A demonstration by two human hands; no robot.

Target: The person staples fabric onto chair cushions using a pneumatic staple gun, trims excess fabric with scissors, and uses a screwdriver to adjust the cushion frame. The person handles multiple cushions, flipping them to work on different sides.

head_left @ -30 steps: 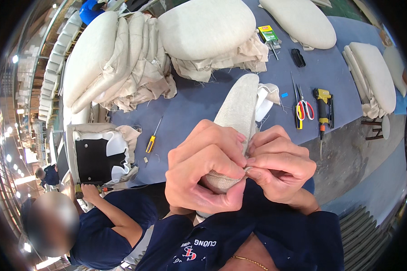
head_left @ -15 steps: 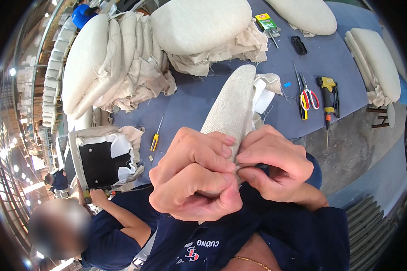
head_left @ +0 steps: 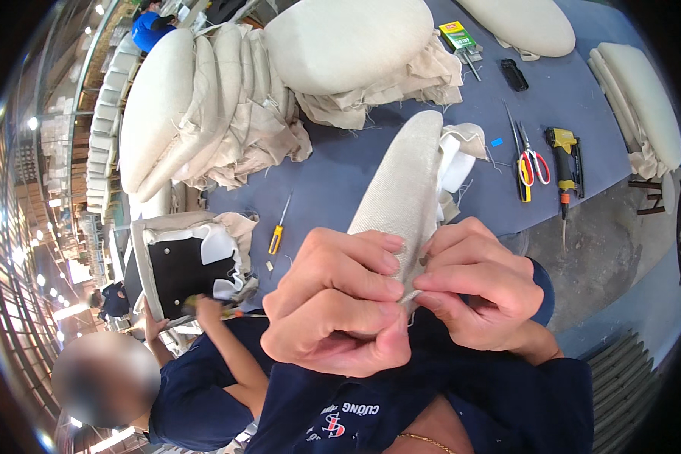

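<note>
A beige upholstered seat pad (head_left: 401, 178) stands on edge in front of me, its narrow side up and its far end pointing away over the table. Its near end is closed in by my left hand (head_left: 340, 303), whose fingers press together on the fabric cover. Close by on the right, my right hand (head_left: 480, 287) pinches the cover's fabric edge between thumb and forefinger. Beyond my right hand, white padding (head_left: 455, 168) and loose cloth show at the pad's right side. My fingers hide the pad's near end.
Fabric-covered pads (head_left: 159, 113) are stacked at far left, with another pile (head_left: 348, 45) behind. A yellow screwdriver (head_left: 278, 231) lies left. Scissors (head_left: 533, 163) and a yellow-black air stapler (head_left: 565, 163) lie right. A co-worker (head_left: 204, 378) at left works on a black-bottomed seat (head_left: 193, 272).
My right hand has drawn slightly away from my left, with the fabric edge between its fingers. The co-worker's hand with the tool has moved over the black-bottomed seat. The whole view has shifted a little.
</note>
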